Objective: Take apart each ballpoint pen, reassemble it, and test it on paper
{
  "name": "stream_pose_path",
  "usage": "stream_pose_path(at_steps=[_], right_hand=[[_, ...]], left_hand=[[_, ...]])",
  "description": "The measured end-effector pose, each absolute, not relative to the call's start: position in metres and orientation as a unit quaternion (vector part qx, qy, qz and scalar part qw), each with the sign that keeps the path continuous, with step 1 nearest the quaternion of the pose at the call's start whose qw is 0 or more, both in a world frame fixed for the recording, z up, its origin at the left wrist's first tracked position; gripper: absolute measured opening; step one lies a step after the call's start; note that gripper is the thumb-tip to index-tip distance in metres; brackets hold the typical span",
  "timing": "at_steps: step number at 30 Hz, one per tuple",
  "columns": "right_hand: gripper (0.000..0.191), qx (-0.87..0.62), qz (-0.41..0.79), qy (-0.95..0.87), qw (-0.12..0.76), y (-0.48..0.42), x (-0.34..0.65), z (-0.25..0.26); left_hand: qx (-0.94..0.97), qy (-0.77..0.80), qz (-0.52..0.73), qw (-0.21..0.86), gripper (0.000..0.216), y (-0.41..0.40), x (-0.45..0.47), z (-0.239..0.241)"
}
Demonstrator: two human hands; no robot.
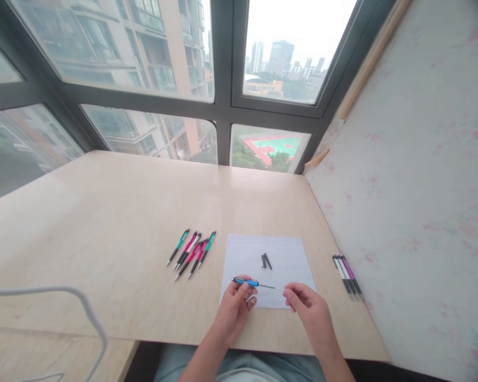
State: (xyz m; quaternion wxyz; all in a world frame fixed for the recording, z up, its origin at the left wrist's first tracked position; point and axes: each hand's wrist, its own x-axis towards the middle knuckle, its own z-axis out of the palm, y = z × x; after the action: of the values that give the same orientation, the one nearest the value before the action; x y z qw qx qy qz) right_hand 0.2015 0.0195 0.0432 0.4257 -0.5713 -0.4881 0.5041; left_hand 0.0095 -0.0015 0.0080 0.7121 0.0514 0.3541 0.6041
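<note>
My left hand [235, 307] is closed round a blue pen barrel [247, 282] held over a white sheet of paper [269, 265]. A thin refill sticks out of the barrel to the right. My right hand [308, 307] pinches the far end of that refill [271, 287]. Two small dark pen parts [266, 260] lie on the paper above my hands.
Several pink and green pens [191, 253] lie in a group left of the paper on the light wooden table [123, 223]. Three pens [347, 275] lie at the right, near a pale wall. Windows stand behind the table. A white wire frame [83, 307] is at lower left.
</note>
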Motion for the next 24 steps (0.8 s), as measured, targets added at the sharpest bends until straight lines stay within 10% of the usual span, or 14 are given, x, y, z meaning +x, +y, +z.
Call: stream_pose_path(at_steps=[24], right_hand=[[0.02, -0.548, 0.362, -0.655, 0.373, 0.013, 0.209, 0.071]], left_hand=[[0.054, 0.361, 0.608, 0.705, 0.029, -0.001, 0.011, 0.01]])
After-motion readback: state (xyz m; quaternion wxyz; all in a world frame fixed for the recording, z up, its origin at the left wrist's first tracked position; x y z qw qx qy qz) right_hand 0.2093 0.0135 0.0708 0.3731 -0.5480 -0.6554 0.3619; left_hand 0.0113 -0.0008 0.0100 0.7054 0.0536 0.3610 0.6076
